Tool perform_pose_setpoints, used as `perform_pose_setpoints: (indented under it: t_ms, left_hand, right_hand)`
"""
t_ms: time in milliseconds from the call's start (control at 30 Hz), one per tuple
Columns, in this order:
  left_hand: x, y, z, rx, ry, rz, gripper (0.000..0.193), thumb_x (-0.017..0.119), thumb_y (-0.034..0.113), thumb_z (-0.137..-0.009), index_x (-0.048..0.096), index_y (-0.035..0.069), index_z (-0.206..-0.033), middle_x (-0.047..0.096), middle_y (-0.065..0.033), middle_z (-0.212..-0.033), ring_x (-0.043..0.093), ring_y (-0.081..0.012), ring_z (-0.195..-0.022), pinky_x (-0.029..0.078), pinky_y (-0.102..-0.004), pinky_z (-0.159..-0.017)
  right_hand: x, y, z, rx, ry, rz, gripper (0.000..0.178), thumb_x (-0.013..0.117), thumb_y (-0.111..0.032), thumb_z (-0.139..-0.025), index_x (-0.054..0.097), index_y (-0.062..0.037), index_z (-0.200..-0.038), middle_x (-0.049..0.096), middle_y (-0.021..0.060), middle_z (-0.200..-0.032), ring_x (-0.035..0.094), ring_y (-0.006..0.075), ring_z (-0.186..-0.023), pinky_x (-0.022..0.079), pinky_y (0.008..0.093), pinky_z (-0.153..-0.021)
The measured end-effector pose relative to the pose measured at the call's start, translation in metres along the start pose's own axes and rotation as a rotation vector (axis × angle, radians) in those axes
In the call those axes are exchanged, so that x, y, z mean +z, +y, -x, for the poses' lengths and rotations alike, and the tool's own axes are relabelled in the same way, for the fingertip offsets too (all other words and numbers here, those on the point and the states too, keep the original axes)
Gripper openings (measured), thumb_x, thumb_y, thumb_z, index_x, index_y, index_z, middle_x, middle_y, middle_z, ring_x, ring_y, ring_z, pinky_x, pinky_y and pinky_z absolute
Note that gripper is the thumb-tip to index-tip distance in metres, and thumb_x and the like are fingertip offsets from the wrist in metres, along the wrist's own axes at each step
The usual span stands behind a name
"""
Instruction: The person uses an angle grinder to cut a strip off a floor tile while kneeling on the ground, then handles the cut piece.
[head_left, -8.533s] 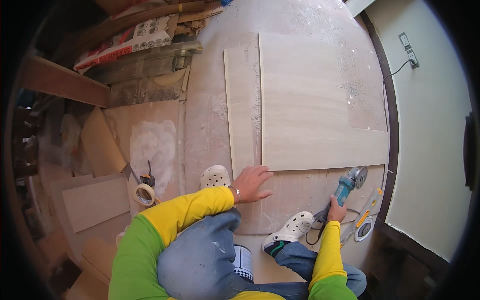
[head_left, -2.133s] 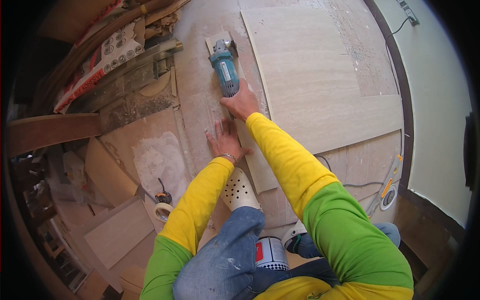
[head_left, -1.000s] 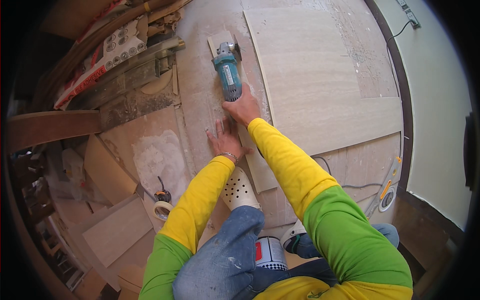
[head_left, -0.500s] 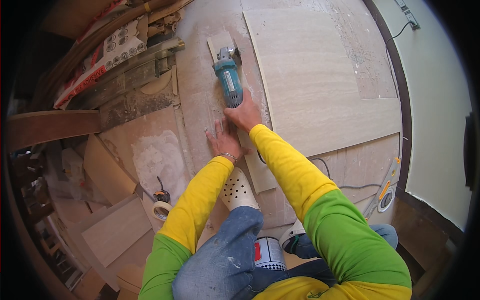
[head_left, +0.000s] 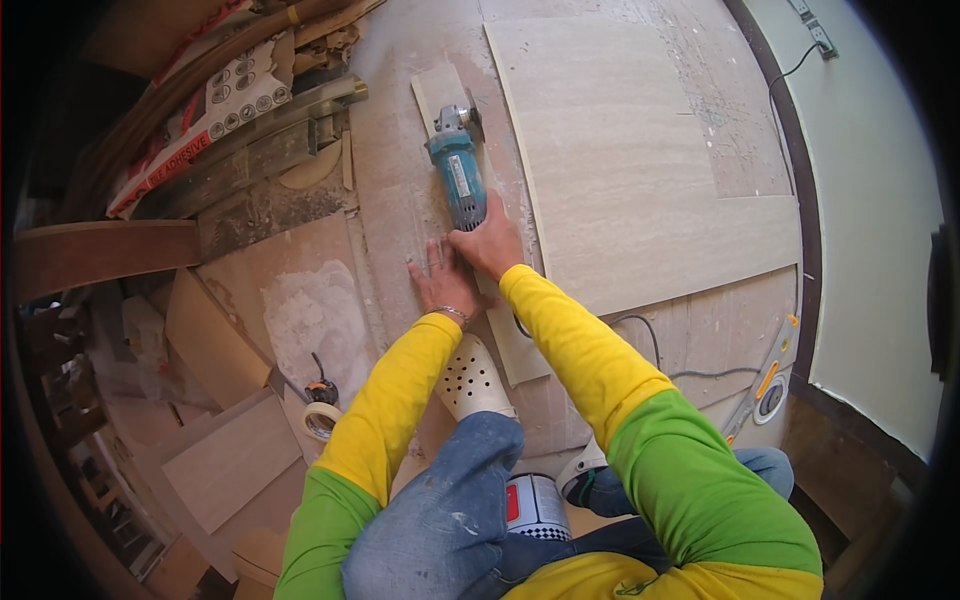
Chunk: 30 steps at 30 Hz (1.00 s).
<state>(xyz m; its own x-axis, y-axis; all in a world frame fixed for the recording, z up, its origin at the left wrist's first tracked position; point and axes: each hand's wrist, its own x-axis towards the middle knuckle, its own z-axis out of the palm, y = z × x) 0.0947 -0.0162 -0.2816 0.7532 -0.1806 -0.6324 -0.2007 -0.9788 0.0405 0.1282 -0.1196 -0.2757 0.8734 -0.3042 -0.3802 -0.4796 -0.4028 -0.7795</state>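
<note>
A teal angle grinder [head_left: 458,172] with a grey metal head lies along a narrow beige tile strip [head_left: 517,345]. Its thin disc stands on edge at the strip's right side. My right hand [head_left: 490,240] is wrapped round the rear of the grinder body. Just left of it, my left hand [head_left: 446,283] lies flat with fingers spread, pressing on the strip and the floor beside it. Part of the strip is hidden beneath the grinder and both hands. To the right lies a large beige tile [head_left: 650,170], apart from the strip.
My shoe [head_left: 470,385] stands close below my left hand. A grey cable [head_left: 650,335] runs rightward over the floor. A spirit level [head_left: 765,380] leans near the wall. At left are a tape roll [head_left: 321,421], a tape measure [head_left: 321,390] and stacked boards and scraps.
The grinder has slid a little toward me along the strip, with my right hand on it. My left hand stays in nearly the same place.
</note>
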Motion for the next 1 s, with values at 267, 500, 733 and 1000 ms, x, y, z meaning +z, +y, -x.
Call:
perform_pose_setpoints:
  t_ms: [267,500,733,1000]
  left_hand:
    - [0.008,-0.004,-0.002,0.002,0.046,0.061,0.125,0.081,0.066,-0.063,0.017,0.018,-0.16,0.011,-0.0062,-0.168,0.004,-0.0307,-0.155,0.008,-0.0672,-0.118]
    - [0.015,-0.009,-0.006,0.022,0.068,0.069,0.124,0.081,0.066,-0.062,0.021,0.018,-0.16,0.008,-0.0069,-0.168,0.003,-0.0314,-0.155,0.006,-0.0675,-0.119]
    - [0.017,-0.01,-0.008,0.017,0.071,0.089,0.12,0.082,0.064,-0.062,0.027,0.02,-0.158,0.008,-0.0069,-0.168,0.003,-0.0313,-0.155,0.006,-0.068,-0.118]
    - [0.025,-0.012,-0.012,0.009,0.105,0.058,0.087,0.073,0.046,-0.082,0.033,0.022,-0.155,0.007,-0.004,-0.169,0.003,-0.0279,-0.156,0.007,-0.067,-0.119]
  right_hand:
    - [-0.002,0.003,0.01,0.004,0.001,0.018,0.085,0.076,-0.03,-0.07,0.039,-0.0034,-0.142,0.065,0.0323,-0.113,0.063,0.049,-0.105,0.052,0.0499,-0.092]
    - [-0.004,0.007,0.011,0.006,-0.016,0.027,0.086,0.076,-0.03,-0.069,0.038,-0.0036,-0.142,0.065,0.0327,-0.112,0.063,0.0491,-0.105,0.052,0.0499,-0.091]
    - [-0.005,0.009,0.016,-0.018,-0.008,0.034,0.089,0.076,-0.032,-0.07,0.036,-0.0041,-0.144,0.065,0.0336,-0.11,0.063,0.0506,-0.103,0.052,0.0519,-0.091]
    - [-0.007,0.016,0.024,-0.027,-0.023,0.018,0.088,0.075,-0.03,-0.07,0.036,-0.0042,-0.144,0.065,0.0337,-0.109,0.063,0.0504,-0.103,0.052,0.0521,-0.09]
